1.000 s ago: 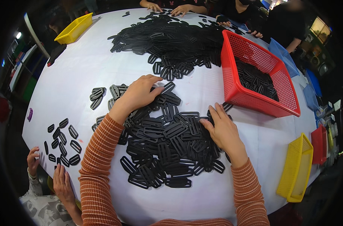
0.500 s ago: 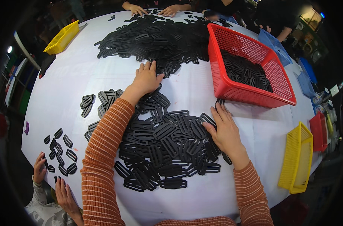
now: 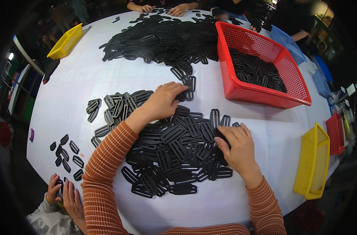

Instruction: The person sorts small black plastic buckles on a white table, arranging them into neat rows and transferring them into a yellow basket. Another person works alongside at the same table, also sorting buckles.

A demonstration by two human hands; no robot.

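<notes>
The left hand [image 3: 162,102] is covering black strap sliders [image 3: 192,83] beyond the near pile [image 3: 173,134], any finger clamp hidden; the right hand [image 3: 240,152], thumb and fingers apart, is flanking the pile's right, apparently containing it.

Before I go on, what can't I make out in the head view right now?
All in the head view:
Whatever lies under the left hand: hidden by that hand.
Whatever lies under the right hand: hidden likewise.
Lower layers of the near pile: covered by its top layer.
Floor of the red basket: covered by black pieces.
</notes>
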